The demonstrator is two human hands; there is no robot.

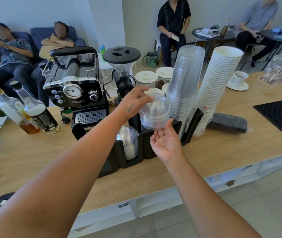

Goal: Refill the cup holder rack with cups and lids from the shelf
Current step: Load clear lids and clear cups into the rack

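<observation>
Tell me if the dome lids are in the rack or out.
Out. The left hand grips the lids from above, the right hand supports them underneath, and they hang above the rack slot, not seated.

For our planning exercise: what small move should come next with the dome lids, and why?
Probably lower the stack of dome lids into the rack slot beneath it: the left hand grips its top, the right hand supports its base, and it hangs above that slot beside the clear cups.

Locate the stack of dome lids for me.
Head view, centre: the left hand holds the stack of dome lids above the black rack, right hand under it, just left of the clear cups.
</observation>
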